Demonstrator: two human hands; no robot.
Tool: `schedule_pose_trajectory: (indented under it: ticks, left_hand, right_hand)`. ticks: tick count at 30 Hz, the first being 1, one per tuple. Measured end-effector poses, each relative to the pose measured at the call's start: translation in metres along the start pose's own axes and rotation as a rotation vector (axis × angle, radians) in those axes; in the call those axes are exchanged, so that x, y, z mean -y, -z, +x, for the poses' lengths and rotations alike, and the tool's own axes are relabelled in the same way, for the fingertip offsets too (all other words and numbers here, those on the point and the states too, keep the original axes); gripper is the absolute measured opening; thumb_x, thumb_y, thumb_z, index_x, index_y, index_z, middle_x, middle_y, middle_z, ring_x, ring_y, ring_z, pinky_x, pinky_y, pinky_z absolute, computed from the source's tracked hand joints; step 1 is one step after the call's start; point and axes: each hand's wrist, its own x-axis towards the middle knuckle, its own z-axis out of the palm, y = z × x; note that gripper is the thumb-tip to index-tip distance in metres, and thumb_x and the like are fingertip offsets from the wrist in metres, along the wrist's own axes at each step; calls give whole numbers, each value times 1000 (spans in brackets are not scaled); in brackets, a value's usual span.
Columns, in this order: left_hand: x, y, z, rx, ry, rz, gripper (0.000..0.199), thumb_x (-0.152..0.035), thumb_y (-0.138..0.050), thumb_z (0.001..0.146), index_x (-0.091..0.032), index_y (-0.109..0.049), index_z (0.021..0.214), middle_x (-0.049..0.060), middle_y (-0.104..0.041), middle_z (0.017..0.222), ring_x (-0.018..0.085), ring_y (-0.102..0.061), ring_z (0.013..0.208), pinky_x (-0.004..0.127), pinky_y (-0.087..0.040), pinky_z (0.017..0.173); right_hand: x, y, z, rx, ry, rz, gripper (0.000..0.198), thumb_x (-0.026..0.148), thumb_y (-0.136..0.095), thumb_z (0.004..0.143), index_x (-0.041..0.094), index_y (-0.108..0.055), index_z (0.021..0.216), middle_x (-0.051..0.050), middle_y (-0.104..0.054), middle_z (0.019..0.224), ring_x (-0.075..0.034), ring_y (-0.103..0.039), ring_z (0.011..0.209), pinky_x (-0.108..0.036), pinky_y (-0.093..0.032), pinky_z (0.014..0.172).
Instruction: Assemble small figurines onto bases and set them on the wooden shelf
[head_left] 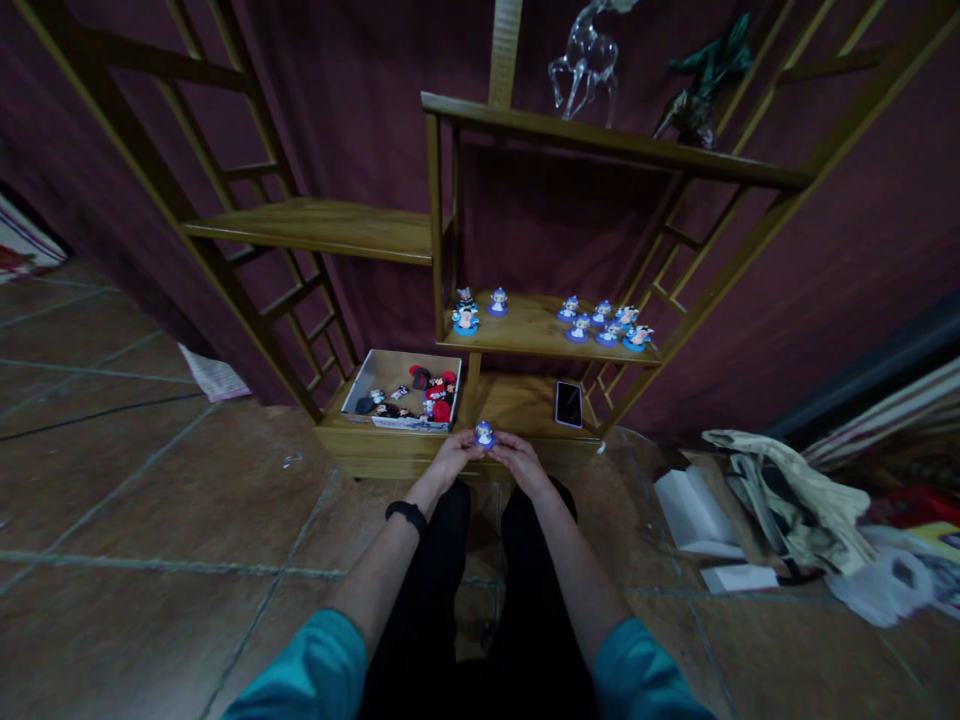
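Between my two hands, in front of the low shelf, is a small figurine (pixel 484 434) in purple and white on a round purple base. My left hand (pixel 454 453) grips its left side, and my right hand (pixel 519 459) holds it from the right. Beyond and to the left stands an open cardboard box (pixel 365 391) with several red, black and white figurines lying in it. On the shelf above, more figurines stand upright: a purple-and-white one (pixel 498 301), a blue-based one (pixel 465 320) at the left end, and a cluster (pixel 578 328) toward the right.
A wooden display rack (pixel 315 235) rises ahead. A phone (pixel 568 404) lies on its lowest board. A glass horse (pixel 585 60) and a dark green statue (pixel 705 85) stand on top. White boxes (pixel 694 512), a cloth bag (pixel 806 500) and a plastic bag (pixel 885 580) lie on the floor at right.
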Motion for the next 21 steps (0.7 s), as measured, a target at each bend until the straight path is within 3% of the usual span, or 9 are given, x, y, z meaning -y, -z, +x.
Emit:
schedule_pose_trajectory:
  ticks: [10,17,21]
  left_hand:
    - [-4,-1,0,49,20,4,30,-20,-71,58,-12,-66,86,7,-66,82,15,-58,72,25,-43,68]
    - [-5,-3,-2,19,27,-12,23,-13,-69,54,-12,-65,77,4,-65,72,14,-57,68,24,-42,66]
    - [-3,0,0,34,14,-7,31,-14,-71,53,-12,-65,84,5,-66,78,15,-59,71,26,-43,69]
  right_hand:
    - [-6,4,5,-17,-12,-22,46,28,-78,51,18,-63,94,-3,-66,84,-16,-63,73,-34,-48,77]
    - [-6,1,3,-23,25,-35,43,28,-77,52,20,-62,91,-4,-65,89,-17,-62,80,-34,-48,78]
    - [-6,1,4,-22,30,-28,41,28,-77,53,20,-62,90,-3,-64,91,-15,-61,79,-32,-48,78]
